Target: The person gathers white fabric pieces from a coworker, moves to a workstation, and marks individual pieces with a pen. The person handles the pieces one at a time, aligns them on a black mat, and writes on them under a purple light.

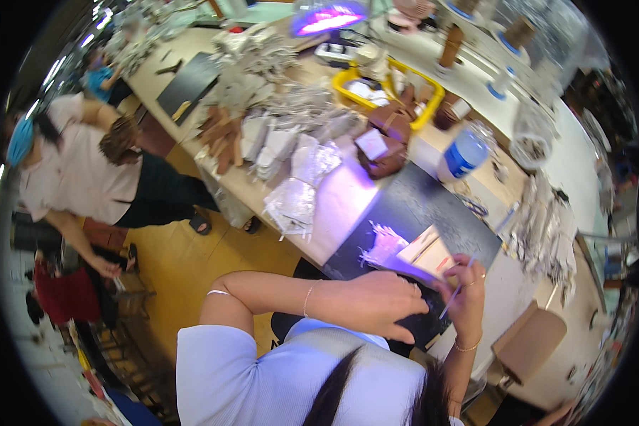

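My right hand is closed round a thin pale stick, its exact kind too small to tell. The fingertips are beside a flat cream piece with a dark slot across it, lying tilted at the near edge of a black mat. My left hand hovers in front of that edge, thumb apart from the fingers, with nothing seen in it. Left of the cream piece lies a small bundle of whitish strips under violet light.
Stacks of pale cut pieces cover the table's left part. Farther back are a brown pouch, a yellow basket, a blue-labelled bottle and a lit lamp. Scissors lie right of the mat. A person stands at left.
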`<state>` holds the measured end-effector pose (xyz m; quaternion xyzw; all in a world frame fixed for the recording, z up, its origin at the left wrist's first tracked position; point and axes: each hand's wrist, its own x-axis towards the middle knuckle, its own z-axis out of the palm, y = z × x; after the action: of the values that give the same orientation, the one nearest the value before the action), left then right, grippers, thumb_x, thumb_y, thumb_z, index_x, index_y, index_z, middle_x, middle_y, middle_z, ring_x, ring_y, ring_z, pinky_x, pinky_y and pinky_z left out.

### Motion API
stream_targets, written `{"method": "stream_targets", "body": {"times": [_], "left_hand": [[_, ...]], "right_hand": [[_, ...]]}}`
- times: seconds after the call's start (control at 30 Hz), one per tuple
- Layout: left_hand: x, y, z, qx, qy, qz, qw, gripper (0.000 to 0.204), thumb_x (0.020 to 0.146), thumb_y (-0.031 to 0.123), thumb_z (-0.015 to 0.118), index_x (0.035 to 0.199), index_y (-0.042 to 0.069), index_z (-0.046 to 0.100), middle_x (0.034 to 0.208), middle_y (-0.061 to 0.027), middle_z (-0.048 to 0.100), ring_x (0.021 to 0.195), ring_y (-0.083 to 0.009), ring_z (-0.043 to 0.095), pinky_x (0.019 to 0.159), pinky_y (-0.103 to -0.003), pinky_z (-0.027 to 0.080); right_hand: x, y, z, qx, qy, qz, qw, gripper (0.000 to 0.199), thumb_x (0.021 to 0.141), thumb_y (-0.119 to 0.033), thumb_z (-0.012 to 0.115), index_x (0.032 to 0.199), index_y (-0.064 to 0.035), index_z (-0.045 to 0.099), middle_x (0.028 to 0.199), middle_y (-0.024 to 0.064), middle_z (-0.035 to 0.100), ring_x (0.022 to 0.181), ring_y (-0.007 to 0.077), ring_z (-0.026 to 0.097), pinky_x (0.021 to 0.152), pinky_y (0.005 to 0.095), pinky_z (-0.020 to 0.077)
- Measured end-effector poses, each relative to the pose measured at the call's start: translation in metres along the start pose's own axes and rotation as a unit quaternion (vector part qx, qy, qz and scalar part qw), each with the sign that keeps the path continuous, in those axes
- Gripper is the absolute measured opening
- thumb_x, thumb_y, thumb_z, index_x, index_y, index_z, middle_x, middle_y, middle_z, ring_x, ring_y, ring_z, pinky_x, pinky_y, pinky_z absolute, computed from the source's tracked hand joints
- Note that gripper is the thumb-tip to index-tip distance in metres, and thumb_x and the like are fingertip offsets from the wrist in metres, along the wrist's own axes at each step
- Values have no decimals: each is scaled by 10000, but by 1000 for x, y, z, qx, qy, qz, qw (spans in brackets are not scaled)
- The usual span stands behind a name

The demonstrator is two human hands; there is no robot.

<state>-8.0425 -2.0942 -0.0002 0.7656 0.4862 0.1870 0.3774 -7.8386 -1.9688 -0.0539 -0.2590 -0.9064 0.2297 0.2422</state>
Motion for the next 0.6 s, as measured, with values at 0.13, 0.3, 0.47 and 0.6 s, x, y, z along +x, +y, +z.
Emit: {"method": "stream_targets", "body": {"times": [0.13, 0.3, 0.47, 0.6], "left_hand": [[-17, -3, 2, 19, 93, 15, 995, 447, 836, 332, 723, 1115, -3, 624, 924, -143, 647, 866, -324, 647, 766, -413, 507], [-11, -22, 14, 14, 155, -8, 988, 402, 844, 317, 714, 1088, 11, 619, 936, -137, 652, 875, -319, 646, 783, -424, 502], [14, -48, 32, 94, 220, -39, 970, 381, 845, 302, 714, 1082, 23, 613, 971, -139, 646, 915, -322, 640, 815, -436, 499], [33, -74, 52, 167, 261, -13, 951, 395, 796, 277, 736, 1083, 35, 613, 1036, -113, 620, 1050, -301, 587, 903, -425, 462]], "right_hand": [[16, -13, 16, -33, -99, -91, 990, 408, 626, -81, 840, 955, -116, 603, 1073, 61, 635, 954, 273, 566, 885, 421, 403], [13, -8, 30, -116, -147, -102, 977, 452, 632, -161, 839, 1024, -115, 617, 1125, 44, 632, 1064, 275, 550, 965, 458, 367], [4, -3, 23, -106, -104, -73, 986, 527, 621, -170, 847, 1093, -106, 622, 1213, 58, 623, 1173, 300, 523, 1042, 504, 327], [-2, -3, 18, -75, -112, -29, 990, 500, 624, -94, 843, 1067, -88, 612, 1210, 81, 622, 1134, 320, 548, 1000, 472, 377]]}}
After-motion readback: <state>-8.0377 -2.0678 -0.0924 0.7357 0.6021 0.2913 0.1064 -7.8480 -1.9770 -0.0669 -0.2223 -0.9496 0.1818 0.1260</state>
